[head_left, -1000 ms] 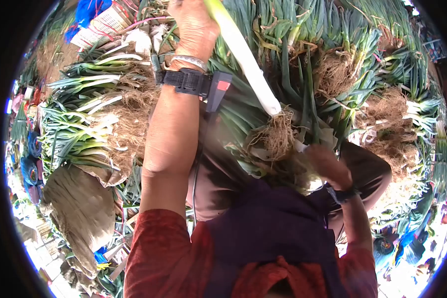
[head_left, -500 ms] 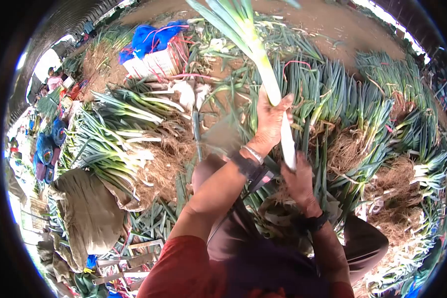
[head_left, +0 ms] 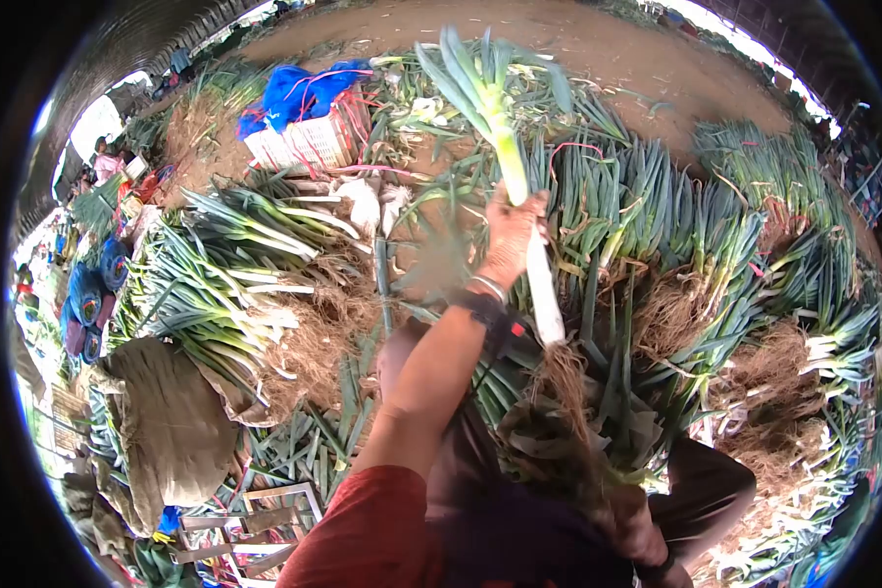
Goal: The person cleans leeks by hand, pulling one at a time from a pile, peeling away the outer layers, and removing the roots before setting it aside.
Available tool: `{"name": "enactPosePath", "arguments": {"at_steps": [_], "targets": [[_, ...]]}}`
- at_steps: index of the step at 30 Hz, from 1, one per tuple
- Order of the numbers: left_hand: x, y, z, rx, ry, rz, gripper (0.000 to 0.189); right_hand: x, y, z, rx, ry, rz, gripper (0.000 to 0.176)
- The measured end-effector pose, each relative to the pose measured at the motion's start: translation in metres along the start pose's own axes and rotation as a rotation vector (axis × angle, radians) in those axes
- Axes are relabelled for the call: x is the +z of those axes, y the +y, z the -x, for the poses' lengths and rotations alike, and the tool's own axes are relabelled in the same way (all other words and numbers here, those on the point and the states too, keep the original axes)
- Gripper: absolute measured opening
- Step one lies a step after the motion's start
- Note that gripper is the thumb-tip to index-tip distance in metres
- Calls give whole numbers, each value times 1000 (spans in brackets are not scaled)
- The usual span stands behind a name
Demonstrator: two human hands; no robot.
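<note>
Centre frame: leek (head_left: 537,279) — crate (head_left: 309,145) upper left, leek bundles (head_left: 225,284) left, sack (head_left: 167,431) lower left, leek piles (head_left: 735,245) right.

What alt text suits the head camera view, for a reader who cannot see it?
A person's left hand grips a leek by its stalk, leaves up and roots hanging, while the right hand sits low beneath the roots. Heaps of bundled leeks cover the dirt ground around them.
</note>
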State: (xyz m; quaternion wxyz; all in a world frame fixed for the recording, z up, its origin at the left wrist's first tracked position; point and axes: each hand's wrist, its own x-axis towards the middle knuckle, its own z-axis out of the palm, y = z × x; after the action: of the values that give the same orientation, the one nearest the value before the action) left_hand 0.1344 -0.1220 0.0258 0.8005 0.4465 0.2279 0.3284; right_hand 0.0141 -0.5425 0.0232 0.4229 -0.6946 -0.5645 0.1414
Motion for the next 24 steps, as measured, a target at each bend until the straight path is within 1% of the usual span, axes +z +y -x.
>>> {"name": "enactPosePath", "arguments": {"at_steps": [1, 2, 4, 5, 6, 8, 9, 10, 11, 12, 13, 14, 15, 17, 18, 19, 20, 21, 22, 23, 24], "targets": [[-11, -7, -17, -24, 31, -52, 33, -8, -4, 18, -50, -1, -21, 24], [-21, -11, -26, 53, -20, 4, 38, -22, -13, 36, -28, 15, -75, 24], [-24, -26, -20, 63, -55, 7, 37, -46, -25, 55, 195, -18, -86, 28], [-19, -24, -15, 75, -81, 6, 36, -66, -26, 38, 379, -76, -31, 33], [-12, -30, -3, 71, -61, 55, 34, -87, -25, 14, 559, -140, 28, 37], [-4, -33, 15, 106, -88, 38, 34, -92, 5, -27, 538, -122, 391, 46], [-1, -35, 28, 120, -95, 31, 35, -76, 38, -43, 329, -37, 680, 51], [5, -34, 42, 112, -69, 90, 37, -70, 50, -55, 244, 3, 819, 49], [8, -36, 53, 160, -62, 66, 33, -62, 59, -68, 156, 44, 954, 46], [4, -44, 57, 147, -86, 210, 34, -50, 64, -81, 243, 171, 457, 45], [-8, -69, 58, 95, -130, 177, 35, -35, 64, -89, 343, 314, -30, 44], [-20, -95, 56, 44, -175, 142, 43, -20, 68, -98, 324, 369, -216, 45], [-18, -103, 64, -15, -223, 168, 38, -5, 74, -107, 401, 350, -418, 42], [-3, -91, 87, -125, -306, 264, 28, 44, 93, -118, 639, 227, -873, 38], [6, -86, 96, -189, -363, 314, 23, 65, 103, -120, 748, 179, -1032, 36], [20, -78, 101, 57, -301, -59, 22, 83, 110, -121, 755, 195, -1039, 34], [35, -77, 105, 91, -344, -105, 23, 85, 111, -121, 723, 215, -887, 28], [46, -76, 110, 132, -373, -152, 24, 99, 116, -113, 558, 364, -1059, 28], [54, -75, 113, 100, -466, -252, 32, 85, 102, -109, 568, 436, -1010, 26], [62, -71, 115, 52, -605, -283, 72, 72, 88, -107, 575, 501, -964, 25], [72, -64, 120, 162, -751, -379, 72, 63, 96, -97, 487, 618, -942, 25]]}}
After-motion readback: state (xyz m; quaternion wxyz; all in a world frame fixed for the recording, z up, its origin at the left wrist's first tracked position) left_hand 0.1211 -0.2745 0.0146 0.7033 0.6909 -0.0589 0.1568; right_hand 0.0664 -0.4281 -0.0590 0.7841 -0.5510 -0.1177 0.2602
